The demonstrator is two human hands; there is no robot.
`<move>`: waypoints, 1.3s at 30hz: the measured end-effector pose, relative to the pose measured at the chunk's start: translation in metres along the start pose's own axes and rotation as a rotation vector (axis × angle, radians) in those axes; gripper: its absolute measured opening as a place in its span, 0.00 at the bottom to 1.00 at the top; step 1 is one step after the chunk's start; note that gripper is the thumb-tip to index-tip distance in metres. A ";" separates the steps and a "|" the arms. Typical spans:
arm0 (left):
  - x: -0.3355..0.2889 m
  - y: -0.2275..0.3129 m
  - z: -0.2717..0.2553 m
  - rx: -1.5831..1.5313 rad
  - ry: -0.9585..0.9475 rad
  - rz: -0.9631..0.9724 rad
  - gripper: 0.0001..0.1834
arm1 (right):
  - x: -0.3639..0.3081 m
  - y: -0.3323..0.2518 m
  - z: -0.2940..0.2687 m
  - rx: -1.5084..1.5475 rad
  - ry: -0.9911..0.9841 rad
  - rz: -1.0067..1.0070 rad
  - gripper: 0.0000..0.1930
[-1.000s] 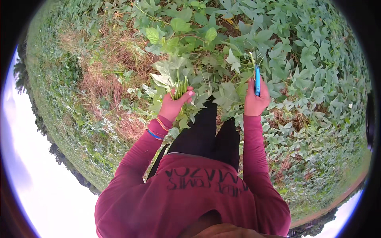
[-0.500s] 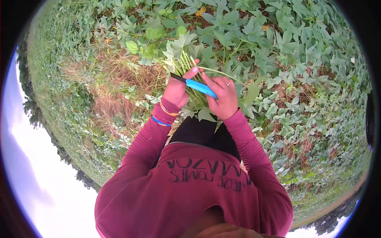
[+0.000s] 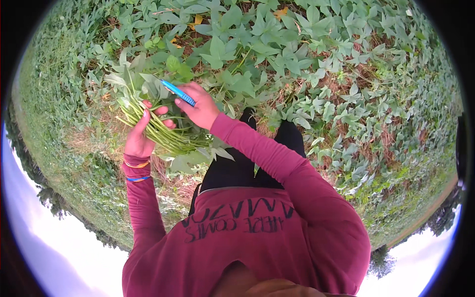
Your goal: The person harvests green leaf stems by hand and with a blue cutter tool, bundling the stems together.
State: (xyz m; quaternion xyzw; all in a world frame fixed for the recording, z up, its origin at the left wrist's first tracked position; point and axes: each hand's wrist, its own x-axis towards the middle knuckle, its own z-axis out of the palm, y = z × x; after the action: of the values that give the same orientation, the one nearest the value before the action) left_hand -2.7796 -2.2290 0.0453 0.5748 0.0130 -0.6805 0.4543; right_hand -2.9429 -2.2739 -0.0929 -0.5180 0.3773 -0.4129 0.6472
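My left hand (image 3: pixel 138 140) is closed round a thick bunch of leafy green stems (image 3: pixel 168 136), its thumb in front and its fingers showing on the far side. The stems run slantwise, with lobed leaves at both ends. In my right hand (image 3: pixel 204 108) is a blue-handled knife (image 3: pixel 176 92), gripped between thumb and fingers and pointing up to the left. The knife's dark blade is hard to make out against the leaves. My right fingertips are close to the bunch's right side; whether they touch it I cannot tell.
Low green vines with lobed leaves (image 3: pixel 277 44) cover the ground in front and to the right. Patches of dry brown grass (image 3: pixel 94 141) lie at the left. My legs in black trousers (image 3: pixel 287 141) stand among the plants. Trees (image 3: pixel 64 200) line the field's edge.
Both hands have moved left, my left hand with the bunch and my right hand with the knife. The hands are farther apart, and the knife no longer crosses in front of the left thumb.
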 end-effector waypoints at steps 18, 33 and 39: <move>-0.068 0.084 0.077 1.073 0.477 0.289 0.14 | 0.006 0.112 -0.310 -0.554 0.418 0.145 0.12; -0.018 -0.190 0.127 0.810 -0.196 -0.777 0.12 | -0.087 0.190 -0.442 -0.665 0.294 0.718 0.13; -0.031 -0.209 0.153 0.854 -0.162 -0.750 0.13 | -0.061 0.174 -0.478 -0.680 0.106 0.705 0.11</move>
State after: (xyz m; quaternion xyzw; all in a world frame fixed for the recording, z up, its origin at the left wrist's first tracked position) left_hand -3.0320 -2.1701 0.0159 0.6094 -0.0950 -0.7818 -0.0912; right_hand -3.3789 -2.3675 -0.3457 -0.5191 0.6753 -0.0481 0.5217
